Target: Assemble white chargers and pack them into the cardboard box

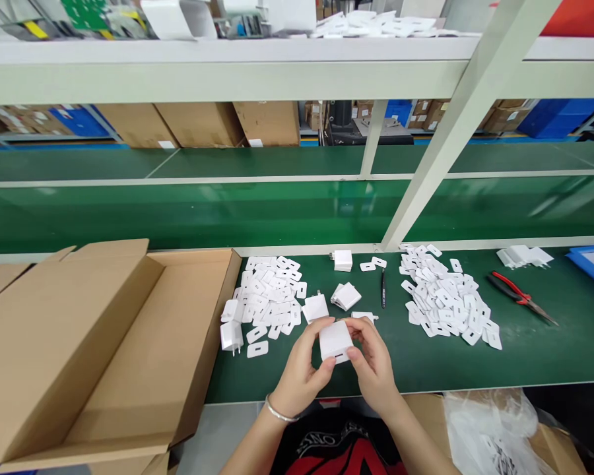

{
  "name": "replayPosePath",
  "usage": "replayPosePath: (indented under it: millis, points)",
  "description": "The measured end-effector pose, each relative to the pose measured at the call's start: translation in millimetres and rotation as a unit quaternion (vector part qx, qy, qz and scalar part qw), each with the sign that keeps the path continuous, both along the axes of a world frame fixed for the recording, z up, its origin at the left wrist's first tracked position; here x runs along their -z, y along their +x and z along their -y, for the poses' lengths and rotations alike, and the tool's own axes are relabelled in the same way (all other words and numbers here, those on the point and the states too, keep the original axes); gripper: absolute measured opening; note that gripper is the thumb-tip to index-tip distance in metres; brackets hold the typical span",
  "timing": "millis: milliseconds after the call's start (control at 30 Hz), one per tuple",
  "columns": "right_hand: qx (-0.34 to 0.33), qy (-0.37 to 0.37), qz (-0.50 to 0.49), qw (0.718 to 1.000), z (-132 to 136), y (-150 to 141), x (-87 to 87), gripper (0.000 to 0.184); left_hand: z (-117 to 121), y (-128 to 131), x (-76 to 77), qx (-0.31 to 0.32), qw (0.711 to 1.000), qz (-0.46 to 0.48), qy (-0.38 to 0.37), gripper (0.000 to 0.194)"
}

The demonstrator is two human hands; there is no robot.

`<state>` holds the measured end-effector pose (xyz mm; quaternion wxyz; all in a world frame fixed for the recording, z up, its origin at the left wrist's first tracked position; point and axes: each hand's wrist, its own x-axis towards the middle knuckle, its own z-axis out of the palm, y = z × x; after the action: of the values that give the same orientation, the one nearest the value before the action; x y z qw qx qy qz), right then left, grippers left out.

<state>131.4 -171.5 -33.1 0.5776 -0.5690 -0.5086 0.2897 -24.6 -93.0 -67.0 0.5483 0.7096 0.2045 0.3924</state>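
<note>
No writing is showing on the charger (335,341). Both hands, left (304,373) and right (373,363), are curling their fingers closed around it, slotted face toward the camera.

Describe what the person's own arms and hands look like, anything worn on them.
Both forearms are bare, with no sleeves in view and no gloves. The left hand has a thin silver bangle around its wrist. The right hand shows no ring, watch or band. Fingernails look short and plain.
</note>
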Motion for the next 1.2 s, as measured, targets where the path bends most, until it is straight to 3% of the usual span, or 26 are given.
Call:
replayPosePath:
  millis: [167,333,400,533,733,1000,1200]
  points:
    - [-0.028,-0.025,-0.006,0.999,0.7,-0.3,-1.8,0.036,6.1,0.8,5.7,-0.002,0.998,0.033,-0.049,0.048]
    - [-0.003,-0.003,0.004,1.0,-1.6,0.3,-2.8,0.035,9.0,5.7,2.3,0.032,0.977,0.089,-0.188,0.066]
    - [0.004,0.005,0.004,1.0,-2.4,0.2,-2.6,0.035,8.7,8.8,-0.8,0.04,0.97,0.113,-0.212,0.063]
    - [0.007,0.016,-0.001,1.0,-3.3,-4.2,-0.9,0.039,8.4,14.3,-6.3,-0.014,0.977,0.133,-0.164,0.047]
    - [-0.017,-0.008,-0.043,0.999,-5.1,-10.8,4.2,0.036,9.3,18.9,-5.0,-0.093,0.979,0.15,-0.106,0.04]
    - [0.025,-0.007,-0.041,0.999,-11.9,-6.9,15.4,0.034,4.5,14.9,5.0,-0.022,0.977,0.118,-0.177,0.055]
    - [-0.034,-0.005,-0.002,0.999,-12.3,-0.8,21.7,0.049,4.2,3.9,13.3,-0.061,0.982,0.093,-0.151,0.045]
